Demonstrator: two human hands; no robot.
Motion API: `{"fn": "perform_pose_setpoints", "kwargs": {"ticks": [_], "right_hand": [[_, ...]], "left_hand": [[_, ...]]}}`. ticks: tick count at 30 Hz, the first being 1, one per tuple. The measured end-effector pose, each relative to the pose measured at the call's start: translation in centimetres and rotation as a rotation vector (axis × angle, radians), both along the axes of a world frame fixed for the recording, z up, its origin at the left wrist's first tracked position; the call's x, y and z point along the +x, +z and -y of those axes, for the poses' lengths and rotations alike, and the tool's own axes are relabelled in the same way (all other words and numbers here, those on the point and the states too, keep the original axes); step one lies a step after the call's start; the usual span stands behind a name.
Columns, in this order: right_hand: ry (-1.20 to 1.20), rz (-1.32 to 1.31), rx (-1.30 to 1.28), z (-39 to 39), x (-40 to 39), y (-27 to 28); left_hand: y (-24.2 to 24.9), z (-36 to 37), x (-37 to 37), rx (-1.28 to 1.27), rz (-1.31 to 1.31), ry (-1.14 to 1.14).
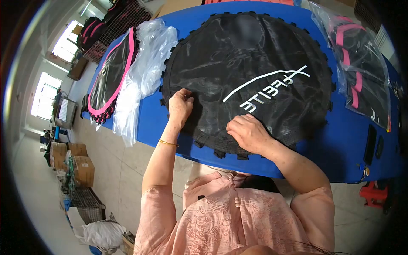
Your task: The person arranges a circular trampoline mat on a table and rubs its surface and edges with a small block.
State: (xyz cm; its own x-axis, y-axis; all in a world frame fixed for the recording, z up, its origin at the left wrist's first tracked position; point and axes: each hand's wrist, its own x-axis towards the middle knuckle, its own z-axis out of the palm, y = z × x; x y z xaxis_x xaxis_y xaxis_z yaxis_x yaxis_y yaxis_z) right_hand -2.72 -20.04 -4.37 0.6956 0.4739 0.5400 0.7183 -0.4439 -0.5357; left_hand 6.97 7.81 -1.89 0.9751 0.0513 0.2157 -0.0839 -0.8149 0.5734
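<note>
A round black trampoline mat (204,63) lies flat before me, with short tabs round its edge and white lettering that reads reversed. Over its left side, just inside the rim, is my left hand (180,108), its thumb and fingers drawn together. My right hand (250,134) rests on the near part of the mat below the lettering, fingers curled under. What either hand pinches, if anything, is hidden by the fingers. A blurred round patch covers the mat's far part.
The mat lies on a blue-covered table (146,123). To the left are a pink-edged black mat (111,78) and clear plastic bags (146,63). A bagged black-and-pink item (361,63), a phone-like black object (370,144) and keys (365,171) lie right. A red stool (374,194) stands below.
</note>
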Motion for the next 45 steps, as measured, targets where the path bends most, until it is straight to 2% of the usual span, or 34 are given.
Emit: {"fn": "perform_pose_setpoints", "kwargs": {"ticks": [2, 3, 6, 8, 10, 12, 13, 16, 18, 22, 26, 28, 30, 34, 36, 39, 45], "right_hand": [[0.002, 0.004, 0.004, 0.0, 0.0, 0.0], [0.003, 0.006, 0.003, 0.0, 0.0, 0.1], [0.003, 0.009, -0.009, 0.0, 0.0, 0.3], [0.001, 0.012, -0.017, 0.0, 0.0, 0.4], [0.009, 0.011, -0.003, 0.1, 0.1, 0.4], [0.014, 0.009, 0.002, 0.2, 0.1, 0.4], [0.021, 0.006, 0.011, 0.1, 0.1, 0.3], [0.018, -0.005, 0.012, 0.2, 0.0, 0.1], [0.015, -0.009, 0.017, 0.2, -0.1, 0.1], [0.020, -0.008, 0.003, 0.1, 0.0, 0.1], [0.013, -0.011, -0.021, 0.1, 0.0, 0.2], [0.012, -0.011, -0.008, 0.1, 0.1, 0.3], [0.018, -0.014, -0.009, 0.2, 0.2, 0.5], [0.017, -0.022, -0.023, 0.3, 0.0, 0.8], [0.017, -0.024, -0.014, 0.3, 0.0, 0.8], [0.017, -0.028, -0.011, 0.2, 0.0, 0.8], [0.019, -0.028, -0.027, 0.2, 0.0, 0.7]], "left_hand": [[-1.3, 0.8, 0.0, -0.038, 0.072, -0.082], [-0.5, 2.3, -0.5, -0.065, 0.015, -0.080], [-1.3, 5.2, -0.1, 0.032, 0.114, -0.157], [-0.3, 7.1, -0.1, 0.044, 0.076, -0.165], [-0.8, 6.9, 0.9, 0.037, 0.140, -0.183], [-0.7, 5.7, 2.3, -0.021, 0.059, -0.149], [-0.6, 4.8, 3.0, 0.028, 0.128, -0.143], [-0.1, 2.5, 4.1, 0.041, 0.057, -0.033], [0.1, 2.2, 3.9, -0.008, 0.028, -0.052], [-1.0, 5.1, 2.8, -0.213, -0.040, -0.206], [-1.4, 10.0, 0.1, -0.197, -0.029, -0.360], [0.2, 11.4, -1.1, -0.172, -0.070, -0.350], [-0.3, 10.4, -0.4, -0.200, -0.051, -0.350], [-2.0, 4.6, 3.8, -0.060, 0.062, -0.174], [-0.7, 1.7, 5.1, 0.020, 0.052, -0.046], [-1.3, -3.5, 7.4, 0.043, 0.054, 0.085], [-1.0, -4.6, 7.9, 0.078, 0.046, 0.140]]}}
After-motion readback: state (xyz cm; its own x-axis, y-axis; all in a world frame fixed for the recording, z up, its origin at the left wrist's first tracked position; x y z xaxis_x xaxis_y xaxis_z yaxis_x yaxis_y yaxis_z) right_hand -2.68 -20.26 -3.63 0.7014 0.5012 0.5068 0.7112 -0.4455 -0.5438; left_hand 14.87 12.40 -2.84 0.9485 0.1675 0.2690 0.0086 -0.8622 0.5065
